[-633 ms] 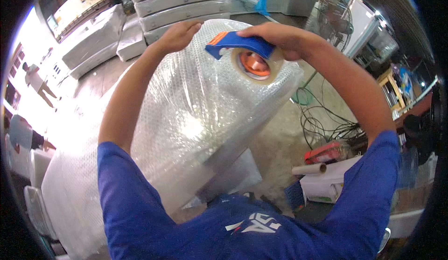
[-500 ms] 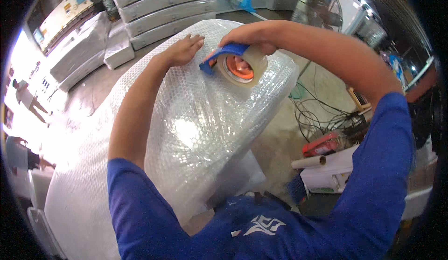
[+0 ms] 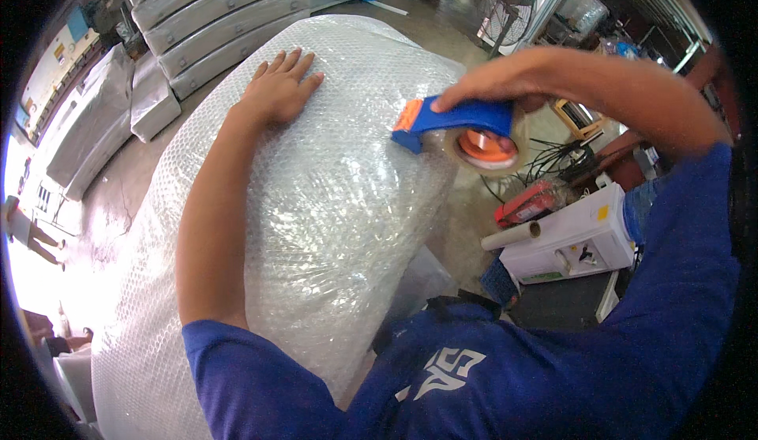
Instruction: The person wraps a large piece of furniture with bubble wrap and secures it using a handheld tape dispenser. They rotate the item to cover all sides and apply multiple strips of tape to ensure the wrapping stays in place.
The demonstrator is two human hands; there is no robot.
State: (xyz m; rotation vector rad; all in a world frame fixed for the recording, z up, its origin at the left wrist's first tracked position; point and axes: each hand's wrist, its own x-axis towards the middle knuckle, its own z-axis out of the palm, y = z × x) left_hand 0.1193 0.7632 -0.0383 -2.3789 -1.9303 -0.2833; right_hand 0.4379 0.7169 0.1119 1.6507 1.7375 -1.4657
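Observation:
A large bundle in clear bubble wrap (image 3: 339, 203) fills the middle of the head view, its surface wrinkled and shiny. My left hand (image 3: 280, 89) lies flat on its upper left part, fingers spread. My right hand (image 3: 505, 81) is closed round a blue tape dispenser (image 3: 462, 115) with an orange front piece and an orange hub. A wide roll of clear tape sits on the dispenser. The dispenser is at the bundle's right side, its front end over the wrap; whether it touches the wrap I cannot tell.
Wrapped grey slabs (image 3: 221, 18) are stacked at the far left, beside more wrapped pieces (image 3: 95, 124). A standing fan (image 3: 505, 2) is at the far right. Nearer are black cables (image 3: 557, 156), a red object (image 3: 530, 202), a cardboard tube (image 3: 512, 236) and a white box (image 3: 572, 239). People appear at the left edge.
My right hand has moved the tape dispenser right, away from my left hand. My left hand has shifted left and now lies flatter with its fingers spread. The view has shifted too.

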